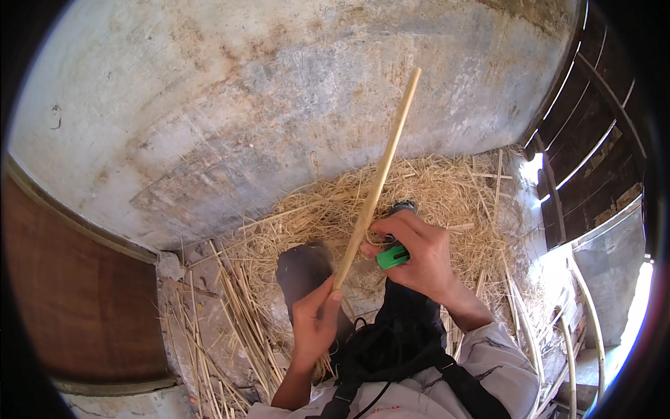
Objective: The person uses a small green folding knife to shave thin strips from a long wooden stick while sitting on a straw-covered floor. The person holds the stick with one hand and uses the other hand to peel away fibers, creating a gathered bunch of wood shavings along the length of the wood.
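Left hand: (314,321) closed around the lower end of the pale stick (380,174), thumb laid along it near the tip.
Right hand: (424,257) fingers curled in on a green tool (393,257), thumb and forefinger just beside the stick's lower half; whether they touch it I cannot tell.
Tool edge: hidden by the fingers — only the green body with a dark inset shows; it looks like a cutter.
Good handling: if this is paring, as it seems, a firm left grip, a shallow angle and light strokes away from the left thumb should serve best — a steep bite could gouge the stick or slip.
Stick place: held up over the floor (202,271), slanting toward its far edge, with the upper end seen against the wall (279,105).
Stick look: long, slim, straw-yellow, nearly straight, blunt at the top; the lower half looks wider and a little mottled.
Floor around: loose straw (447,181) heaped along the far edge; thin strips (244,314) lie toward the left edge.
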